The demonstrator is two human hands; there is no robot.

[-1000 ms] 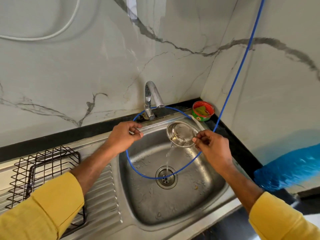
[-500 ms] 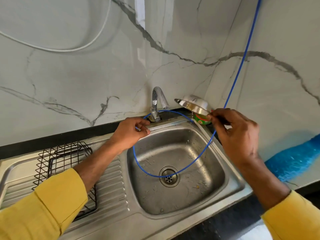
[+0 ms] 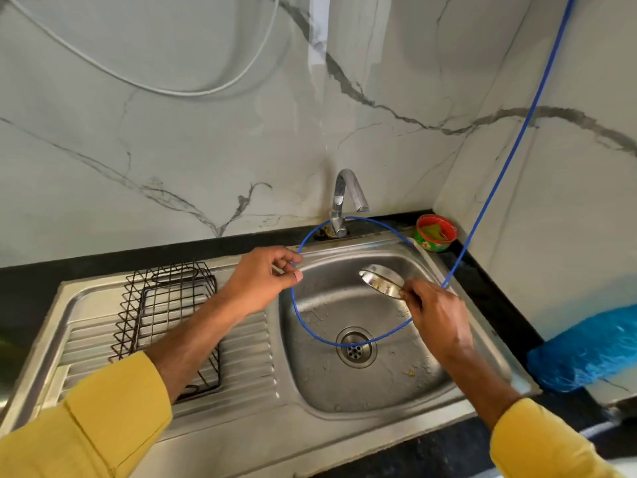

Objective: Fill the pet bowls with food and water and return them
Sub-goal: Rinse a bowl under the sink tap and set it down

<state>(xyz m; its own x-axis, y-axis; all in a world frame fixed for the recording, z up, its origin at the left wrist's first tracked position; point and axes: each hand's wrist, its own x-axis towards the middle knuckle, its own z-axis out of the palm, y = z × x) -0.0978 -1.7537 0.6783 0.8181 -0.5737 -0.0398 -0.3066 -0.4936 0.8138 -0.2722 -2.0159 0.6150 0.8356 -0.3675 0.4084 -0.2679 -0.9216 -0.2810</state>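
The sink (image 3: 482, 360) sits in the counter (image 3: 489, 281), with the tap (image 3: 341, 205) behind it. A wire rack (image 3: 165, 312) stands on the ribbed part left of the sink. A small cup (image 3: 436, 233) sits in the back right corner. A hose (image 3: 310, 326) loops inside the sink.

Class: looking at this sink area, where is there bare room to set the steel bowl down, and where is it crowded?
Free: the ribbed drainboard between the wire rack and the basin, and the basin floor in front of the drain. Crowded: the back corner, with tap, blue hose loop and red cup.
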